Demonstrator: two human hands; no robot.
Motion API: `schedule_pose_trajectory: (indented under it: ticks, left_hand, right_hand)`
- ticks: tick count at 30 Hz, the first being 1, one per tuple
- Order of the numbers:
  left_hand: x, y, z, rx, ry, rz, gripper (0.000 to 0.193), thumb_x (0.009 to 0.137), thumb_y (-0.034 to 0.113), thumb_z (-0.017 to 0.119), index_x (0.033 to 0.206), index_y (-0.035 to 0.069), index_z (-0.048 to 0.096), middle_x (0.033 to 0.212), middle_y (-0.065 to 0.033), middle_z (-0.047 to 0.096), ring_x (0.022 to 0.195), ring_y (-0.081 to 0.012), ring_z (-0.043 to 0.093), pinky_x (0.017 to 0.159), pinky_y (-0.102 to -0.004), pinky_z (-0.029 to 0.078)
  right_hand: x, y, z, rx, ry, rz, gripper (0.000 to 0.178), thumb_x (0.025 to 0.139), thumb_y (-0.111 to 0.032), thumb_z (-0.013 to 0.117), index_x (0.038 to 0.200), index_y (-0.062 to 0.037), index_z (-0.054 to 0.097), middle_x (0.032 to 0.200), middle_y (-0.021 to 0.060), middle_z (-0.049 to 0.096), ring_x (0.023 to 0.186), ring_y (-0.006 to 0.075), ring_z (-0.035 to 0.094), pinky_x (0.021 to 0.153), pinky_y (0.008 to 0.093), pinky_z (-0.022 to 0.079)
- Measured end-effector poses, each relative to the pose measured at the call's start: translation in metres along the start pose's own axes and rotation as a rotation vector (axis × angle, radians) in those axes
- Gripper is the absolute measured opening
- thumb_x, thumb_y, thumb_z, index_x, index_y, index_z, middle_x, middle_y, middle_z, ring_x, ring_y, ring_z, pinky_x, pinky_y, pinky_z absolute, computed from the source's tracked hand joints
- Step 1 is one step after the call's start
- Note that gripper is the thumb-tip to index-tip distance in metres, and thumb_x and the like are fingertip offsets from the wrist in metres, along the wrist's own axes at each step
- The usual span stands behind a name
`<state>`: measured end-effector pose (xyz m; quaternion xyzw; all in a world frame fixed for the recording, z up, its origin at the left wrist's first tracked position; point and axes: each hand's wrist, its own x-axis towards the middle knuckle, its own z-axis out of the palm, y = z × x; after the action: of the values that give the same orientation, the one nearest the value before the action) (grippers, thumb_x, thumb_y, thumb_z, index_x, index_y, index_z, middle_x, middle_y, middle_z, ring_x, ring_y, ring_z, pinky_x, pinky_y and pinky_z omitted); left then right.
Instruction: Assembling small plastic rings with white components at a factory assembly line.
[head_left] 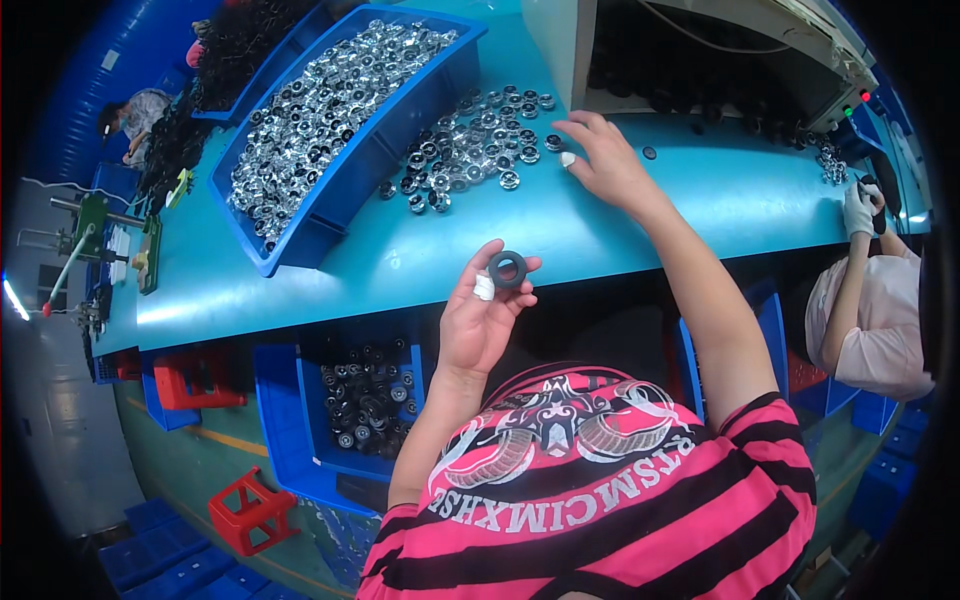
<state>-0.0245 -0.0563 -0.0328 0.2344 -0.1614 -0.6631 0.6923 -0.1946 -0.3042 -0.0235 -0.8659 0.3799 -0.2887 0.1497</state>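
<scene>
- One green metal lever press [92, 215] stands at the far left of the teal desk [400, 245].
- One large blue plastic tray [330, 205] rests on the desk, heaped with shiny silver-and-black round hubs; overlap prevents an exact count.
- One lower blue plastic bin [275, 405], below the desk edge, contains black wheels with some pale centres; quantity not countable.
- Several dozen loose silver-and-black hubs [475, 150] lie right of the tray, some touching. Expected handling: light, stiff, slippery on the polished faces; take hold by the outer edge.
- One left hand [483, 315], held in front of the desk edge, pinches one black, thick-walled ring [495, 272] between thumb and fingers; a white wrap covers part of a digit. Expected handling of the ring: light, slightly soft, rubber-like, not fragile; grip the outer wall, leaving the bore clear.
- One right hand [608, 165], above the desk, has fingers parted and grips nothing visible. One single silver-and-black hub [553, 143] sits just beside its fingertips; contact cannot be confirmed.
- One small black disc [650, 153] lies on the desk, right of the right hand.
- One co-worker's white-gloved hand [858, 212] is at the far right, holding a dark item.
</scene>
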Motion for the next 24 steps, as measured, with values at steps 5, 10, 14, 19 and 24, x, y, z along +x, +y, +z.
schedule_pose_trajectory:
  ticks: [5,10,14,19,24]
  left_hand:
    - [-0.002,0.003,-0.001,-0.036,0.001,0.002,0.046,0.108,0.015,0.048,0.153,0.007,0.041,0.142,-0.0364,0.053,0.112,-0.0294,0.067,0.098,-0.0415,0.057]
    - [-0.003,0.006,0.002,-0.061,0.032,-0.001,0.047,0.107,0.011,0.048,0.153,0.006,0.042,0.144,-0.0361,0.051,0.11,-0.0304,0.068,0.099,-0.0426,0.057]
    - [-0.004,0.007,0.005,0.005,0.056,0.03,0.045,0.106,0.012,0.049,0.15,0.005,0.043,0.143,-0.0327,0.053,0.108,-0.0318,0.068,0.097,-0.0433,0.058]
    - [-0.006,0.008,-0.007,-0.034,0.003,0.046,0.04,0.107,0.019,0.052,0.144,0.004,0.048,0.138,-0.0286,0.057,0.109,-0.0327,0.068,0.093,-0.0426,0.061]
    - [-0.009,0.004,-0.013,-0.029,0.04,0.054,0.038,0.108,0.027,0.054,0.136,0.001,0.054,0.13,-0.0286,0.062,0.101,-0.0309,0.069,0.086,-0.0395,0.062]
  right_hand:
    - [0.005,0.002,0.01,-0.065,-0.068,-0.078,0.037,0.089,-0.011,0.072,0.125,-0.0094,0.069,0.122,0.0147,0.066,0.116,0.0364,0.059,0.103,0.0465,0.049]
    - [0.003,-0.002,0.003,-0.043,-0.144,-0.009,0.029,0.088,-0.009,0.073,0.117,-0.0063,0.068,0.112,0.0147,0.067,0.107,0.0353,0.062,0.096,0.0452,0.051]
    - [-0.011,-0.012,-0.009,0.131,-0.183,0.071,0.027,0.088,-0.011,0.074,0.114,-0.0043,0.069,0.108,0.0145,0.067,0.092,0.0308,0.066,0.086,0.0421,0.054]
    - [-0.041,-0.041,-0.029,0.528,-0.204,0.184,0.031,0.088,-0.01,0.075,0.116,-0.0009,0.069,0.103,0.0082,0.066,0.08,0.0152,0.065,0.075,0.031,0.055]
    - [-0.071,-0.058,-0.028,0.877,-0.282,0.325,0.031,0.092,-0.005,0.073,0.122,0.001,0.067,0.11,0.0025,0.068,0.097,0.0079,0.065,0.084,0.0248,0.055]
